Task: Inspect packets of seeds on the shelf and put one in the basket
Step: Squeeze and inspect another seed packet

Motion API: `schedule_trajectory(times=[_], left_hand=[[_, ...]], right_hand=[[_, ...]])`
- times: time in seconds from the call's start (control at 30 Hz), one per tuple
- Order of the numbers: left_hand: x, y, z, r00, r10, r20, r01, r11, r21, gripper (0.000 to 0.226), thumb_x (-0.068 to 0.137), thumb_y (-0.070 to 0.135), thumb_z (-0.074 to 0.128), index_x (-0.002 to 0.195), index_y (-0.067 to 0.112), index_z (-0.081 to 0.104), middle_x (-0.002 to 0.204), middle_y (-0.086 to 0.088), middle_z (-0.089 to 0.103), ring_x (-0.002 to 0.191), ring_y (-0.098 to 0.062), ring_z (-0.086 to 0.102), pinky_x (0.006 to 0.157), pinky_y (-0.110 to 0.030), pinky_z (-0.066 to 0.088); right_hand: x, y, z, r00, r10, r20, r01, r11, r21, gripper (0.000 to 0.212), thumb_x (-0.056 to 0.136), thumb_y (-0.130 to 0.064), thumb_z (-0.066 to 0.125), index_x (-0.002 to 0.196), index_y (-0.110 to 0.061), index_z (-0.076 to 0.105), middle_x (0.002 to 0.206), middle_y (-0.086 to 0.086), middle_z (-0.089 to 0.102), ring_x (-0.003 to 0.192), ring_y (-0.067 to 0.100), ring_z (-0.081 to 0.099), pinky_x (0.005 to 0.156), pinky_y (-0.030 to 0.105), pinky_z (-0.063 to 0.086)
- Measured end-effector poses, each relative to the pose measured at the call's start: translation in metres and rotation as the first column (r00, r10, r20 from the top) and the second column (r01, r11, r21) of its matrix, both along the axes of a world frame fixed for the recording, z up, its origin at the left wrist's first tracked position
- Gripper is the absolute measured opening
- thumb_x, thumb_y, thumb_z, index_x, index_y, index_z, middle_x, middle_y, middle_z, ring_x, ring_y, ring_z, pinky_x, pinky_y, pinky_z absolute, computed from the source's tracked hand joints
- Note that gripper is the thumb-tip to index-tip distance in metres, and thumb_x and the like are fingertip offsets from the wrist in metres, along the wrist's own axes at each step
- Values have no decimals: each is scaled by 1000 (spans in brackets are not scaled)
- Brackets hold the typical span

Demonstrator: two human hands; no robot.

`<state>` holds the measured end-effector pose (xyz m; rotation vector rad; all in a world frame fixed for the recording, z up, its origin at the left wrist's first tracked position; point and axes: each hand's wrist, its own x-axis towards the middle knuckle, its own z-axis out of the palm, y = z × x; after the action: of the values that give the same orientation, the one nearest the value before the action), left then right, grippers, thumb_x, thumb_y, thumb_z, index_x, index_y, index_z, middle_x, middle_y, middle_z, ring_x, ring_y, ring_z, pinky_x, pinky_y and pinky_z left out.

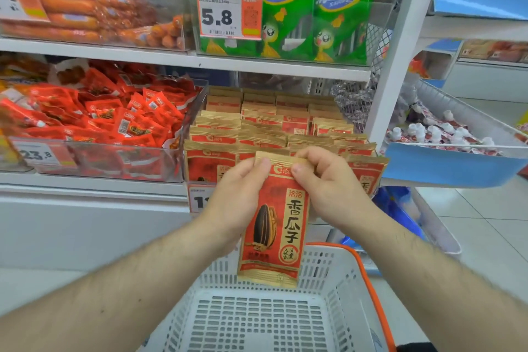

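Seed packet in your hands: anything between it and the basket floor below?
Nothing: in the head view the packet, pinched by the left hand and right hand, hangs over the bare basket.

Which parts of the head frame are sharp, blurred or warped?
Head view: held seed packet and 5.8 price tag read sharp; sausage bin at upper left is smeared, with glare on its clear front; shelf post leans from wide-angle distortion.

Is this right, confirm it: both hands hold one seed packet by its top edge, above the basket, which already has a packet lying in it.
Not quite. The head view shows the left hand and right hand pinching the seed packet by its top edge above the basket, but the visible part of the basket is empty.
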<state>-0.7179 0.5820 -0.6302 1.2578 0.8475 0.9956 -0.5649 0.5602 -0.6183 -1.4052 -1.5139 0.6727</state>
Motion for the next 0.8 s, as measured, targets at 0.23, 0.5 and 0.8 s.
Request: schedule_trajectory(times=[0.23,0.5,0.8], left_hand=[[0,-4,-19,984,12,179,25,979,-203,40,107,34,36,121,10,64,109,-14,74,101,-31,72,87,-47,59],[-5,-12,-21,955,-51,293,142,944,-298,47,105,38,35,125,6,64,114,-20,71,106,-40,68,90,-51,56],[-6,-10,-20,963,-7,268,91,949,-302,45,105,38,36,123,7,64,110,-19,73,101,-37,71,85,-48,58]], right_hand=[[-2,-8,-21,988,-108,-111,97,990,-105,36,99,-32,56,81,-2,65,75,21,70,69,37,68,68,49,57],[2,-21,-19,983,-38,-182,12,990,-141,46,102,-26,49,75,10,57,59,10,62,46,15,48,49,27,41],[1,-26,-24,995,-8,-97,-17,966,-259,45,101,-32,50,78,3,67,65,13,71,51,20,56,53,31,46]])
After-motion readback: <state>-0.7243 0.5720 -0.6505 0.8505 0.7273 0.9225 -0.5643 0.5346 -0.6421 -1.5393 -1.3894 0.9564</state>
